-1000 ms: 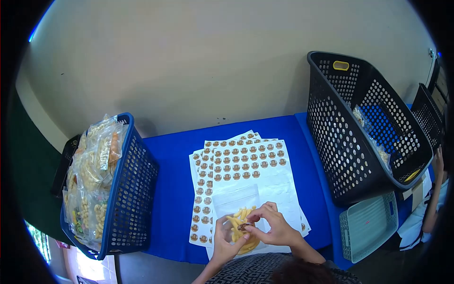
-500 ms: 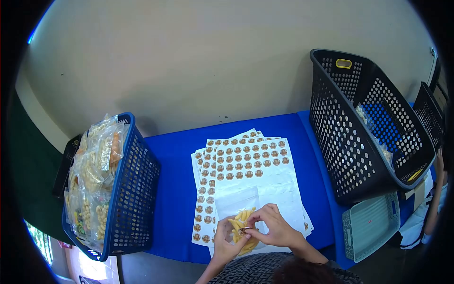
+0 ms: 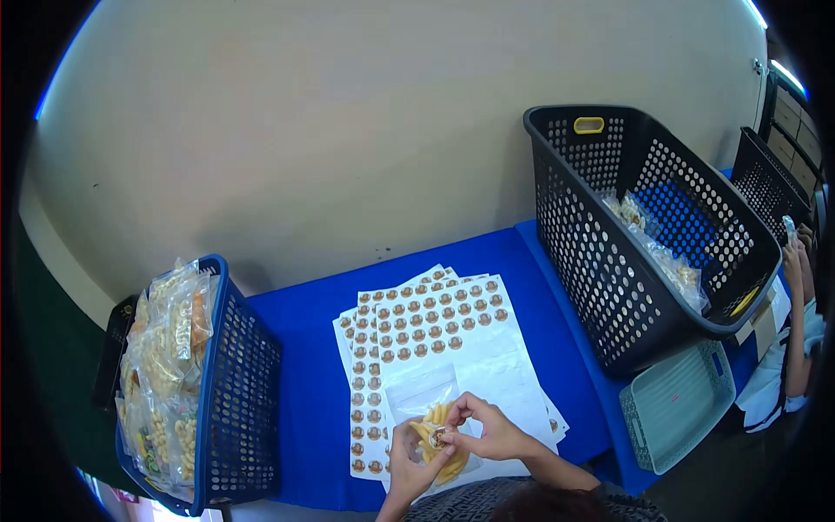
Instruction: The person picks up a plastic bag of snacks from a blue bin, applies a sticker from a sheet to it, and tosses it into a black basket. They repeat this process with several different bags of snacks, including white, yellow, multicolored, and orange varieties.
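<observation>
A clear plastic bag (image 3: 422,389) with yellow stick-shaped snacks in its lower part lies over the sticker sheets (image 3: 509,365). My left hand (image 3: 410,468) is closed on the bag's left side, its thumb along the front. In my right hand (image 3: 487,432), thumb and fingertips pinch a round brown-and-white sticker (image 3: 437,437) that lies against the front of the bag. Rows of the same round stickers cover the upper part of the top sheet, while its lower part is bare backing.
On the left stands a blue basket (image 3: 239,400) heaped with bagged snacks (image 3: 174,348). A large black basket (image 3: 591,261) on the right has several bags inside. Below it sits a grey-green tray (image 3: 678,409). At the far right another person's arm (image 3: 796,348) shows, near a second black basket (image 3: 770,178).
The round sticker, earlier seen edge-on between my right fingertips, now faces up against the bag. My view has shifted, so the baskets and sheets appear moved in the picture.
</observation>
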`<act>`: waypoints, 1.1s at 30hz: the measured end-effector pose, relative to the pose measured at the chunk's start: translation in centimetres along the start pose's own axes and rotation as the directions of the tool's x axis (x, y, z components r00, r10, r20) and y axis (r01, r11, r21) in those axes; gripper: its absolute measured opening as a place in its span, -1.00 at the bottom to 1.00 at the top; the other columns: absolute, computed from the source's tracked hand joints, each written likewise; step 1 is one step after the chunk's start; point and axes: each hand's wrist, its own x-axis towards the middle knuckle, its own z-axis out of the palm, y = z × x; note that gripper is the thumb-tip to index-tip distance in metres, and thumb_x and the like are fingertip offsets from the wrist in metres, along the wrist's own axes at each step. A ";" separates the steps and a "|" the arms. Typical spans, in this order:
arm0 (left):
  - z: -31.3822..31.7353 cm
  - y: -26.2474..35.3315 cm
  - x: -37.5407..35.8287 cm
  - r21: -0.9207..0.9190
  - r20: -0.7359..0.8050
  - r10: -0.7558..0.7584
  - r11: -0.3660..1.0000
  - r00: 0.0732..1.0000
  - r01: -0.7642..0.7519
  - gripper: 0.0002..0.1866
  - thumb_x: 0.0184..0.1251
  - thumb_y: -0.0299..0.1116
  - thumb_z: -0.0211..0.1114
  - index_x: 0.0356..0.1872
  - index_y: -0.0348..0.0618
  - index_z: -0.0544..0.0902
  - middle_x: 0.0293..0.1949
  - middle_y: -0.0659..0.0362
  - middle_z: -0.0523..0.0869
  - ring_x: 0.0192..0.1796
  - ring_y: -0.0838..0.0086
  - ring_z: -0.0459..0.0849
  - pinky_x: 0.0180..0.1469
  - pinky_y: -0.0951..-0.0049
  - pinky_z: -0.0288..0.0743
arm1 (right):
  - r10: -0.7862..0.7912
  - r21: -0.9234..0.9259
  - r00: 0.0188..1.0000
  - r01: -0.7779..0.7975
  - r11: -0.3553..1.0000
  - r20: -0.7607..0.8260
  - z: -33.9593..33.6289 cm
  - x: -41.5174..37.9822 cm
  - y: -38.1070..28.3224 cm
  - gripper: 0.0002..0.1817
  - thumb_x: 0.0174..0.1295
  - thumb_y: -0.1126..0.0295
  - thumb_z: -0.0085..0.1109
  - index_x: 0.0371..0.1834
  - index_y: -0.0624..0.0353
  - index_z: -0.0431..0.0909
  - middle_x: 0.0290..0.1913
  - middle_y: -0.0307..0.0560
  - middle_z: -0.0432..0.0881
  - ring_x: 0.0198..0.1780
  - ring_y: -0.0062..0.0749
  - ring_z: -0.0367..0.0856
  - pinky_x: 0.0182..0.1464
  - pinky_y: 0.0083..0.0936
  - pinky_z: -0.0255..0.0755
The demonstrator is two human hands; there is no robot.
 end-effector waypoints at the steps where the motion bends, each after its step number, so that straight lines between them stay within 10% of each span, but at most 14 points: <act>1: 0.0 0.1 0.0 -0.030 0.011 -0.023 0.999 1.000 0.023 -0.39 -0.14 -0.48 0.32 -0.07 -0.33 0.15 -0.22 -0.01 0.44 -0.14 0.41 0.46 -0.10 0.46 0.33 | 0.029 0.031 1.000 -0.029 0.999 0.005 0.0 -0.2 0.2 -0.73 -0.07 0.48 0.15 -0.38 0.26 0.25 -0.45 -0.17 0.42 -0.33 -0.56 0.41 -0.22 -0.60 0.30; 10: -0.2 0.9 -0.3 -0.099 0.038 -0.059 0.993 0.998 0.062 -0.39 -0.13 -0.53 0.30 -0.06 -0.33 0.14 -0.17 -0.04 0.40 -0.06 0.39 0.42 -0.03 0.45 0.31 | 0.130 0.373 0.991 -0.111 0.921 -0.027 0.8 -0.6 0.0 -0.76 -0.06 0.56 0.12 -0.42 0.14 0.23 -0.43 -0.20 0.40 -0.28 -0.62 0.36 -0.17 -0.65 0.21; 13: -0.2 1.6 -0.1 -0.152 0.027 -0.116 0.981 0.993 0.119 -0.40 -0.11 -0.57 0.27 -0.04 -0.35 0.13 -0.15 -0.06 0.40 -0.04 0.37 0.41 0.00 0.43 0.30 | 0.193 0.841 0.980 -0.062 0.538 -0.052 -0.8 0.0 -0.3 -0.85 0.04 0.55 -0.01 -0.46 0.08 0.22 -0.38 -0.14 0.45 -0.27 -0.49 0.38 -0.17 -0.55 0.21; 16: 0.1 1.8 -0.1 -0.254 0.038 -0.125 0.958 0.991 0.131 -0.42 -0.09 -0.61 0.23 -0.02 -0.36 0.12 -0.12 -0.08 0.38 -0.02 0.35 0.39 0.01 0.42 0.30 | 0.200 0.558 0.967 -0.080 0.826 -0.158 -1.8 -0.4 -2.4 -0.78 -0.02 0.54 0.09 -0.47 0.09 0.21 -0.42 -0.18 0.47 -0.39 -0.62 0.36 -0.33 -0.65 0.20; 22: 0.3 1.3 0.1 -0.207 0.086 -0.062 0.975 0.994 0.079 -0.42 -0.09 -0.63 0.21 -0.02 -0.35 0.12 -0.09 -0.06 0.36 -0.02 0.36 0.38 0.01 0.42 0.28 | 0.065 -0.071 0.982 -0.079 0.994 -0.176 0.0 -1.6 -1.6 -0.72 -0.14 0.44 0.22 -0.49 0.17 0.26 -0.51 -0.23 0.47 -0.50 -0.68 0.27 -0.43 -0.70 0.19; 33: 0.2 1.8 -0.3 -0.213 0.024 -0.112 0.970 0.993 0.115 -0.41 -0.16 -0.61 0.26 -0.05 -0.32 0.16 -0.12 -0.05 0.39 -0.03 0.37 0.40 0.01 0.42 0.29 | 0.074 -0.068 0.965 -0.093 0.993 -0.250 1.3 -1.3 -1.6 -0.75 -0.12 0.45 0.18 -0.47 0.22 0.27 -0.53 -0.22 0.46 -0.50 -0.68 0.29 -0.42 -0.72 0.24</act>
